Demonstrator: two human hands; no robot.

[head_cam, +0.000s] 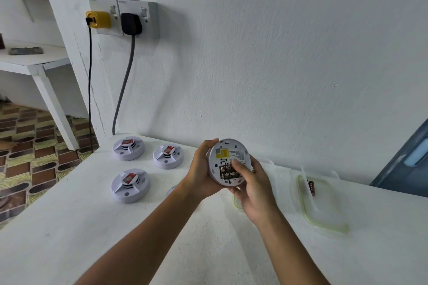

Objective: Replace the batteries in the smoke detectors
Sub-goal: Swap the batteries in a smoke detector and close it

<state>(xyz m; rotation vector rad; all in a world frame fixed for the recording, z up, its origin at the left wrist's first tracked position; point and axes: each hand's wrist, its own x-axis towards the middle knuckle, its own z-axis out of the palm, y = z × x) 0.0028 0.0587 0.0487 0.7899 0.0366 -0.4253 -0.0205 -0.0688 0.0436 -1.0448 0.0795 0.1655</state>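
Note:
A white round smoke detector (222, 155) is held above the white table (69, 227) with its back turned to me. My left hand (201, 173) grips its left rim. My right hand (252, 183) holds its right side, thumb pressing on the black batteries (228, 172) that lie in the open compartment. A yellow label sits above them. Three more white detectors stand face up on the table at the left (128, 147), (168, 155), (130, 185). A dark red battery (311, 187) lies in a clear container (324, 215) at the right.
A second clear container (238, 203) lies partly hidden under my right hand. A small white part (171, 190) peeks out beside my left wrist. On the wall, a yellow plug (98, 19) and a black plug (131, 23) have cables hanging down. White shelves stand at the left.

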